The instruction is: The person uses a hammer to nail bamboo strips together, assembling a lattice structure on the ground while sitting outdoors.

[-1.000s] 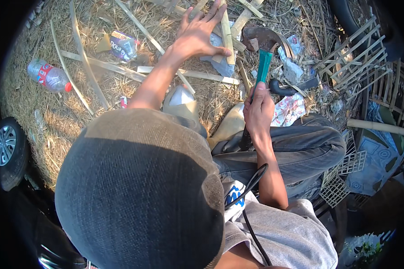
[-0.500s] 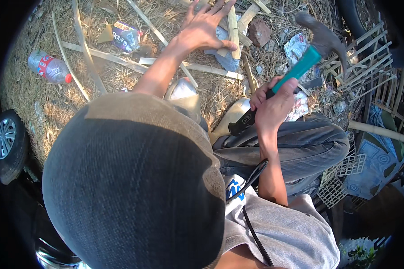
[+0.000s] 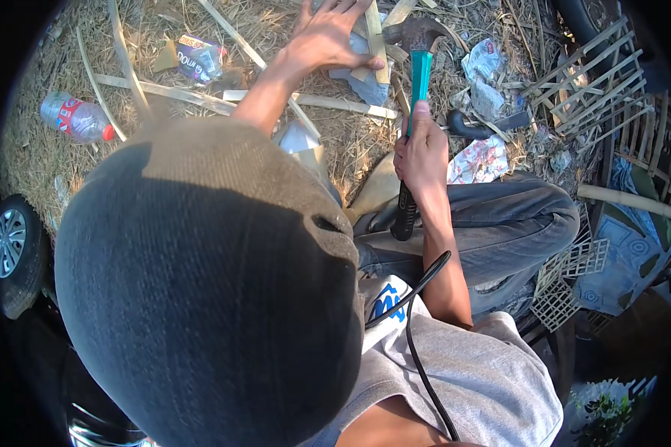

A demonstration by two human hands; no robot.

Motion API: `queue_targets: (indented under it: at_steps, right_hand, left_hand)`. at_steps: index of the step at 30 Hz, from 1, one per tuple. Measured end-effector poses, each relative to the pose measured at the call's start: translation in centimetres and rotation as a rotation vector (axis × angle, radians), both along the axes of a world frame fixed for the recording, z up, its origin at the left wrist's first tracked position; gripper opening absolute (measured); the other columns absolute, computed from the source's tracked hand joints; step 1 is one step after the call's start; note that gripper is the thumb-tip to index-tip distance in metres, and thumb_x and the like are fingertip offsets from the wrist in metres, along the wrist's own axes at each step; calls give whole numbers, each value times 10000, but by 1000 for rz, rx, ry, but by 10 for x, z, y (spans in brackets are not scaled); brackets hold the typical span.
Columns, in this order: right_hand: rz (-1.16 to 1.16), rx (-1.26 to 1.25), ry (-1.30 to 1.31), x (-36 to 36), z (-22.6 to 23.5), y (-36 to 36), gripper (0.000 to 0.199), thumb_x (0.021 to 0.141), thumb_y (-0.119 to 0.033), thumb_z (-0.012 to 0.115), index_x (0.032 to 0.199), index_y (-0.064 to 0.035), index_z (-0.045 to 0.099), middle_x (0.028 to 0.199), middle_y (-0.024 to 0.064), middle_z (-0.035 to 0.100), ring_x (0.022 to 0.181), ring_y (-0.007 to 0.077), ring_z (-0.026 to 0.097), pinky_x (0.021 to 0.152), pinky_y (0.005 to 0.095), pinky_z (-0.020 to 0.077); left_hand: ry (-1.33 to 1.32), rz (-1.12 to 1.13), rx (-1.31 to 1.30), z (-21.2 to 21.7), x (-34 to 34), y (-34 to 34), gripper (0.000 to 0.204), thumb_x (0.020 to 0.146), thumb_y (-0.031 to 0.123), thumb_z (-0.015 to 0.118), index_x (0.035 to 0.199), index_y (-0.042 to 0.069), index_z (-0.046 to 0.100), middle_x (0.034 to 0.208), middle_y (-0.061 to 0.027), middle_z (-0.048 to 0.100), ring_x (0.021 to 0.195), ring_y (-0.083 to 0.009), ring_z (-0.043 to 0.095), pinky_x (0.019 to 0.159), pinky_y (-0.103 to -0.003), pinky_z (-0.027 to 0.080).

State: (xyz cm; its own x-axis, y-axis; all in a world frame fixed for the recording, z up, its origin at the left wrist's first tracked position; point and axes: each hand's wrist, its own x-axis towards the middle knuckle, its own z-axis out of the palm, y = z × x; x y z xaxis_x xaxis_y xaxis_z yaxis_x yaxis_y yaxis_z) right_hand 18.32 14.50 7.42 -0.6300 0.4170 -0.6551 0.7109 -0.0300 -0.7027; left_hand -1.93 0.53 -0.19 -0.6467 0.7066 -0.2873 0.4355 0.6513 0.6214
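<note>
Nearest, filling the lower left from 6 to 10 o'clock: a dark knitted cap [image 3: 201, 298], with a grey shirt [image 3: 484, 372] and a black cable [image 3: 414, 313] running down at 5 o'clock. Just right of centre, the right hand [image 3: 423, 153] clenched around the dark grip of a hammer [image 3: 419, 74], thumb laid along its green shaft, shaft pointing toward 12 o'clock. Below that hand, a bent knee in grey jeans [image 3: 499, 223] at 3 o'clock. Farther out, the hammer's rusty steel head at 12 o'clock, just beside a pale bamboo strip [image 3: 375, 37] standing roughly upright in the view. Left hand [image 3: 328, 33] at 12 o'clock, fingers spread wide, pressed flat over that strip and a scrap of grey cloth [image 3: 365, 82] under it. Whether the hammer head touches the strip: cannot tell. On the straw-covered ground [image 3: 45, 160] beyond: long bamboo slats [image 3: 194, 100] crossing at 11 o'clock, a crumpled snack wrapper [image 3: 199, 58] near them, a clear plastic bottle with a red cap [image 3: 78, 119] at 10 o'clock. Woven bamboo lattice [image 3: 596, 82] at 2 o'clock, crumpled paper [image 3: 484, 74] between it and the hammer. Car wheel [image 3: 11, 242] at 9 o'clock.
</note>
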Motion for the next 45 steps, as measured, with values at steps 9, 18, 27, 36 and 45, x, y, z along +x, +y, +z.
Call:
queue_targets:
  at_steps: [9,18,27,36,45]
  right_hand:
    - [166,293,92,8,-13,-2,532,1068,-548,380,850,-76,494,552,-29,387,421,81,377,381,261,296]
    - [-356,-196,218,-16,34,14,600,1046,-639,298,879,-82,448,571,-8,352,416,97,345,381,279,314]
    - [-376,-464,-12,0,14,7,544,1042,-625,354,866,-123,471,571,-54,331,415,62,313,377,243,285]
    - [-487,-389,69,15,15,38,549,1037,-648,339,868,-139,455,579,-49,332,421,66,309,381,243,282]
    - [-422,-391,50,18,10,25,565,1031,-654,350,871,-124,465,579,-45,336,418,71,324,384,251,295]
  left_hand:
    - [86,27,40,-3,0,2,1352,628,723,793,1627,142,92,1661,-230,132,1499,-519,128,1199,-655,33]
    - [102,51,50,-1,6,5,1366,618,749,775,1631,168,66,1664,-233,110,1506,-512,103,1197,-664,21]
    - [333,171,32,-9,21,14,1523,502,853,767,1626,165,5,1666,-148,180,1475,-416,307,1231,-564,150]
    - [337,169,240,11,5,24,1391,355,657,952,1473,192,267,1193,-103,620,1144,-255,599,940,-440,312]
    - [365,177,172,-24,4,29,1315,375,779,876,1437,185,380,1347,-117,585,1322,-304,528,1074,-568,254]
